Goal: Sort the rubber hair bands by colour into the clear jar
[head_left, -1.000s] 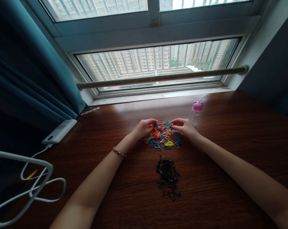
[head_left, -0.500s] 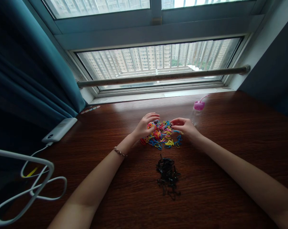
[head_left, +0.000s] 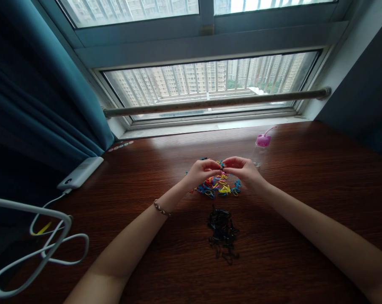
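Note:
A pile of small coloured rubber bands (head_left: 211, 185), mixed red, yellow, blue and pink, lies on the brown wooden table. Over its far part, my left hand (head_left: 203, 174) and my right hand (head_left: 244, 171) meet fingertip to fingertip. A small black rubber band (head_left: 222, 167) shows between the pinched fingers of both hands; its ends are hidden. Nearer to me, apart from the coloured ones, is a heap of black rubber bands (head_left: 222, 230). My hands cover part of the coloured pile.
Behind my right hand stands a clear bottle with a pink lid (head_left: 263, 140). On the left lie a white power bank (head_left: 80, 173) and a looped white cable (head_left: 60, 262). A window with a metal rail (head_left: 209, 103) borders the table's far side, beside a blue curtain (head_left: 51, 93).
My left hand has moved right, from the left side of the coloured pile to my right hand, and its fingers have closed. My right hand has shifted slightly left with the black band.

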{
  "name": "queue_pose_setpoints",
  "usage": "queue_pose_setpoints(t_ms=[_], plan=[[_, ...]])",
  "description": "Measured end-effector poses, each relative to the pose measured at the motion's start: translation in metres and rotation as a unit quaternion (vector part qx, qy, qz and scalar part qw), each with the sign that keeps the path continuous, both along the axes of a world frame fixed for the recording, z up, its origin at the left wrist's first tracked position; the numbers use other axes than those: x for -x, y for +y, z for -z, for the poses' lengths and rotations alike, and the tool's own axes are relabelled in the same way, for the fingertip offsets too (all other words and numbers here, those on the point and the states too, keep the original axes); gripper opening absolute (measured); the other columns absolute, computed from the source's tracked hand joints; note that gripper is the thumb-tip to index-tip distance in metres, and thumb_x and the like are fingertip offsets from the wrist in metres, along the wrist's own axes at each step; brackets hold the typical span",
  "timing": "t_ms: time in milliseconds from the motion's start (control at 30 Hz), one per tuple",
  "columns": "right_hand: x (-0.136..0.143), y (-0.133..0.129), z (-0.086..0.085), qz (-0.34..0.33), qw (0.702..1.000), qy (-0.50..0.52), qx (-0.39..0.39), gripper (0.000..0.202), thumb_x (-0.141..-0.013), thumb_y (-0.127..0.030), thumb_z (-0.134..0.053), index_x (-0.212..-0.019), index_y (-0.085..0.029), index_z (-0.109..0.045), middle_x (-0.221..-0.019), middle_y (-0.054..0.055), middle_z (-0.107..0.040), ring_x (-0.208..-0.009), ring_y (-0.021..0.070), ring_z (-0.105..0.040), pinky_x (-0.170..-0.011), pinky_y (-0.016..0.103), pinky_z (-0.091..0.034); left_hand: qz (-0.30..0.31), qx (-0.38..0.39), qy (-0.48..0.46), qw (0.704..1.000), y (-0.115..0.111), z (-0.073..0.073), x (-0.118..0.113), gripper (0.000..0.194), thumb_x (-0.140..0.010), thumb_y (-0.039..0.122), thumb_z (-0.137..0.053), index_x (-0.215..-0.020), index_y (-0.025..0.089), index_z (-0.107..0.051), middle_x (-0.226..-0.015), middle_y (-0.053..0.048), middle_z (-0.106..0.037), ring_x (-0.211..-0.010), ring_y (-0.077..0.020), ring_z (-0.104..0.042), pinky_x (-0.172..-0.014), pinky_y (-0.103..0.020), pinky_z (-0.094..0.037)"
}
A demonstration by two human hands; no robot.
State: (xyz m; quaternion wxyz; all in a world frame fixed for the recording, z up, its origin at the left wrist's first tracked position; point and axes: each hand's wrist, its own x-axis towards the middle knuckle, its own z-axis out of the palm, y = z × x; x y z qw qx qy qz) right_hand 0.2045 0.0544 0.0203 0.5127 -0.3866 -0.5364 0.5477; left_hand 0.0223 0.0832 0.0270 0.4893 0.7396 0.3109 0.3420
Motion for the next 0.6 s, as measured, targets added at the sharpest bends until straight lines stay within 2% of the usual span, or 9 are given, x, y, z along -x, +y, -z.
queue_pose_setpoints(t_ms=[100,200,267,367,433,467,533,600], plan=[[-0.002,0.001,-0.002,0.001,1.0,0.019,0.013,0.031,-0.057,-0.028,-0.072,-0.085,-0.016,-0.065,-0.083,0.005,-0.067,-0.078,0.0173,-0.062,-0.074,0.031,-0.047,0.001,0.098,-0.021,0.995,0.002,-0.005,0.004,0.029,-0.066,0.03,-0.068,-0.087,0.01,-0.063,-0.082,-0.007,-0.067,-0.074,-0.0155,-0.062,-0.069,-0.028,-0.049],[-0.005,0.002,-0.006,-0.02,0.999,0.006,0.036,0.031,-0.056,-0.028,-0.072,-0.084,-0.016,-0.065,-0.081,0.004,-0.067,-0.074,0.0156,-0.061,-0.07,0.03,-0.048,0.019,0.15,0.026,0.988,0.005,-0.017,0.013,0.027,-0.066,0.028,-0.068,-0.085,0.01,-0.066,-0.077,-0.007,-0.067,-0.063,-0.0112,-0.059,-0.061,-0.024,-0.047],[-0.005,-0.001,-0.009,-0.112,0.991,-0.05,0.06,0.032,-0.055,-0.028,-0.073,-0.083,-0.015,-0.066,-0.078,0.003,-0.067,-0.071,0.0147,-0.061,-0.067,0.028,-0.048,0.057,0.166,0.073,0.982,0.006,-0.028,0.023,0.024,-0.067,0.028,-0.066,-0.084,0.01,-0.067,-0.072,-0.007,-0.066,-0.056,-0.0085,-0.055,-0.054,-0.021,-0.044],[-0.001,-0.011,-0.014,-0.303,0.938,-0.152,0.068,0.032,-0.057,-0.029,-0.072,-0.085,-0.013,-0.066,-0.076,0.003,-0.067,-0.071,0.0147,-0.062,-0.067,0.026,-0.048,0.108,0.163,0.137,0.971,0.009,-0.042,0.038,0.023,-0.068,0.029,-0.065,-0.082,0.011,-0.069,-0.063,-0.004,-0.064,-0.051,-0.0069,-0.05,-0.049,-0.019,-0.039],[0.003,-0.017,-0.015,-0.384,0.901,-0.193,0.053,0.033,-0.06,-0.03,-0.07,-0.088,-0.014,-0.066,-0.081,0.004,-0.067,-0.076,0.0155,-0.062,-0.069,0.026,-0.048,0.134,0.152,0.177,0.963,0.011,-0.047,0.045,0.023,-0.067,0.029,-0.065,-0.08,0.011,-0.069,-0.061,-0.002,-0.063,-0.052,-0.0073,-0.05,-0.05,-0.019,-0.038],[0.003,-0.018,-0.015,-0.401,0.892,-0.205,0.044,0.034,-0.061,-0.03,-0.069,-0.09,-0.014,-0.066,-0.083,0.004,-0.067,-0.078,0.016,-0.062,-0.07,0.025,-0.048,0.146,0.147,0.194,0.959,0.012,-0.048,0.047,0.022,-0.066,0.03,-0.066,-0.079,0.012,-0.069,-0.062,-0.002,-0.063,-0.053,-0.0079,-0.05,-0.051,-0.02,-0.038],[0.002,-0.014,-0.012,-0.368,0.902,-0.223,0.021,0.031,-0.062,-0.03,-0.068,-0.088,-0.014,-0.066,-0.083,0.004,-0.068,-0.077,0.0164,-0.062,-0.068,0.025,-0.049,0.168,0.136,0.222,0.951,0.012,-0.045,0.048,0.021,-0.064,0.03,-0.068,-0.076,0.012,-0.069,-0.064,-0.002,-0.064,-0.056,-0.0091,-0.052,-0.053,-0.02,-0.039],[-0.003,-0.005,-0.006,-0.24,0.94,-0.242,-0.013,0.023,-0.066,-0.029,-0.064,-0.082,-0.013,-0.067,-0.078,0.004,-0.068,-0.072,0.0162,-0.063,-0.065,0.025,-0.049,0.196,0.121,0.25,0.94,0.009,-0.04,0.043,0.021,-0.063,0.031,-0.068,-0.073,0.012,-0.069,-0.063,-0.002,-0.063,-0.056,-0.0098,-0.052,-0.052,-0.019,-0.039]])
